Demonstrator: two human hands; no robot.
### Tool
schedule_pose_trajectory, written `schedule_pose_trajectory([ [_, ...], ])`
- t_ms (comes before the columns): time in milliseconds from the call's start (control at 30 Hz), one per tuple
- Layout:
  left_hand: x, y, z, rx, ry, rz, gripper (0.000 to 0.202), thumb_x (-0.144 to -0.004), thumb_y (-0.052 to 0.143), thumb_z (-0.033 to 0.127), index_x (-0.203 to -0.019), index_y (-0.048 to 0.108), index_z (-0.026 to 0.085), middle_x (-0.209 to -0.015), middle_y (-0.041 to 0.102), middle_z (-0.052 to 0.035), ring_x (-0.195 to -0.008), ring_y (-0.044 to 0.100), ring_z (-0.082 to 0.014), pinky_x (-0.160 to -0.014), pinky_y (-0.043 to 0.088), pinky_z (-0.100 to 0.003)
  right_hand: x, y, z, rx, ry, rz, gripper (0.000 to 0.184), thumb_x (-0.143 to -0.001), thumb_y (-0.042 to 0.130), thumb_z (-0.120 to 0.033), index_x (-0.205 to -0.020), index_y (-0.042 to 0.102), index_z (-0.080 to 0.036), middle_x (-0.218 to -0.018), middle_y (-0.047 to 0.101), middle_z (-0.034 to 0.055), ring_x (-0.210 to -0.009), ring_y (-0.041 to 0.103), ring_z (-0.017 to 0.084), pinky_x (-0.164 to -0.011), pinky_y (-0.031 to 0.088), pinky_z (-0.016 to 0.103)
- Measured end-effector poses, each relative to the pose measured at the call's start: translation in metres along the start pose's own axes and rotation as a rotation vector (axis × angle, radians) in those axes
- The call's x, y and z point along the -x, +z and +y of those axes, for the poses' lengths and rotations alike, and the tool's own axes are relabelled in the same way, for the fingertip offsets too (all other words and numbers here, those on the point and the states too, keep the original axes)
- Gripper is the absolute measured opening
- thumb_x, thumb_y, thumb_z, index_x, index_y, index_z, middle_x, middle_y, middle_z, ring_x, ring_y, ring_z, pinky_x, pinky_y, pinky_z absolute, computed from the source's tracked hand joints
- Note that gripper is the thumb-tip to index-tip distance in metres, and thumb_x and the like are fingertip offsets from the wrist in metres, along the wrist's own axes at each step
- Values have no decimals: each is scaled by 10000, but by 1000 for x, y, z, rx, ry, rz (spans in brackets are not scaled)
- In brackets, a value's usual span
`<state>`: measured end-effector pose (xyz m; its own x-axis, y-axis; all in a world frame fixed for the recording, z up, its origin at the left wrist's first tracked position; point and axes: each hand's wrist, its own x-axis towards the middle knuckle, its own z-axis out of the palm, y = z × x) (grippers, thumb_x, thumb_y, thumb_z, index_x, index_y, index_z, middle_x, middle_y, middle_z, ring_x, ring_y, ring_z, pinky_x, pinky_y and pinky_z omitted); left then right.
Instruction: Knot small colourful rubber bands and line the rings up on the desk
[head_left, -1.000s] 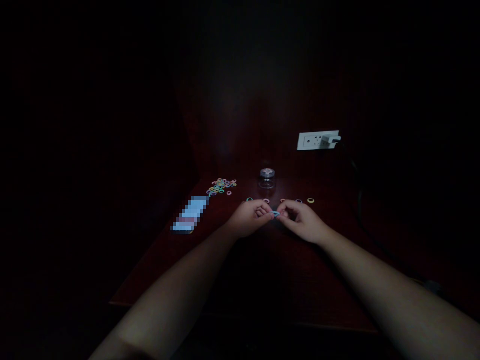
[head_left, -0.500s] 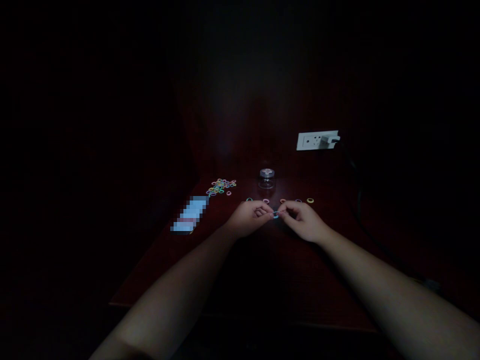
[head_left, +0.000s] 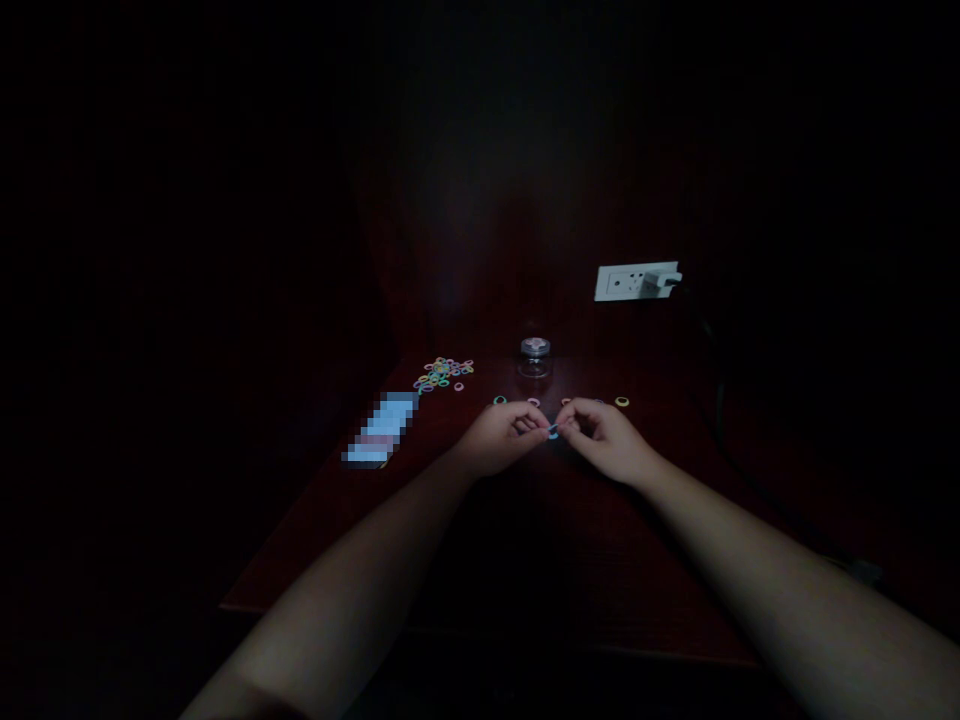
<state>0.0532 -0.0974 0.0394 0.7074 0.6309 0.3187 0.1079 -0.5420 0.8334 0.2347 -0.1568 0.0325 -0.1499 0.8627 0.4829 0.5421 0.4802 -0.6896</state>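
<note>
Between my fingertips is a small light-blue hair tie [head_left: 553,435], low over the dark red table [head_left: 570,560]. My left hand [head_left: 504,437] pinches its left side, and my right hand [head_left: 601,438] pinches the right side. Just beyond my hands lies a row of similar ties: a green hair tie [head_left: 500,400], a pink hair tie [head_left: 533,402], others partly hidden behind my right fingers, and a yellow hair tie [head_left: 622,402] at the right end.
A pile of colourful hair ties [head_left: 442,374] lies at the back left. Near it is a phone-like slab [head_left: 381,430] with a blurred bright face. A lidded clear jar [head_left: 535,358] stands at the back. A wall socket [head_left: 636,281] holds a plug with a dark cable.
Both hands stay almost where they were, still pinching the light-blue hair tie, which has shifted slightly in the fingertips. The view has moved very little.
</note>
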Motion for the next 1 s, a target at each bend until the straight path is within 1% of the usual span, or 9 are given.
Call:
schedule_pose_trajectory([
  [167, 0, 1, 1, -13, 13, 5, 151, -753, 618, 248, -830, 611, 119, -732, 597, -13, -618, 512, -66, -571, 414, -179, 0, 1, 0, -109, 65, 7, 151, -786, 567, -287, -733, 575, -146, -617, 493, -14, -567, 429, 107, -565, 359, 250],
  [333, 0, 2, 1, -15, 10, 24, 162, -739, 629, 240, -842, 582, 124, -743, 585, -11, -620, 502, -62, -543, 396, -168, 0, 2, -1, -291, 181, -51, 199, -776, 574, -343, -726, 550, -152, -546, 499, -33, -489, 435, 94, -517, 343, 240],
  [500, 0, 2, -1, -19, 28, 32, 189, -743, 622, 254, -881, 573, 133, -767, 591, -13, -646, 513, -67, -544, 389, -168, -2, 2, -4, -383, 251, -85, 242, -754, 593, -391, -708, 547, -158, -508, 514, -37, -459, 454, 94, -491, 331, 231],
  [767, 2, 1, 4, -3, 32, 24, 199, -737, 625, 250, -883, 575, 124, -758, 584, -13, -635, 503, -64, -542, 377, -170, 0, 3, -2, -512, 297, -137, 235, -744, 616, -373, -695, 564, -149, -472, 517, -41, -439, 440, 82, -496, 326, 224],
  [900, 2, 1, 6, 48, 28, 2, 237, -750, 615, 254, -949, 590, 129, -755, 565, -7, -600, 468, -53, -519, 353, -164, 1, 5, -1, -623, 361, -140, 241, -730, 636, -377, -675, 558, -155, -483, 527, -34, -437, 445, 84, -489, 339, 227],
  [1000, 2, 1, 7, 51, 49, -7, 245, -764, 601, 262, -971, 617, 133, -758, 564, -9, -607, 462, -55, -535, 363, -168, 1, 7, 0, -705, 395, -147, 250, -709, 658, -372, -652, 544, -157, -500, 522, -33, -440, 447, 82, -474, 347, 223],
])
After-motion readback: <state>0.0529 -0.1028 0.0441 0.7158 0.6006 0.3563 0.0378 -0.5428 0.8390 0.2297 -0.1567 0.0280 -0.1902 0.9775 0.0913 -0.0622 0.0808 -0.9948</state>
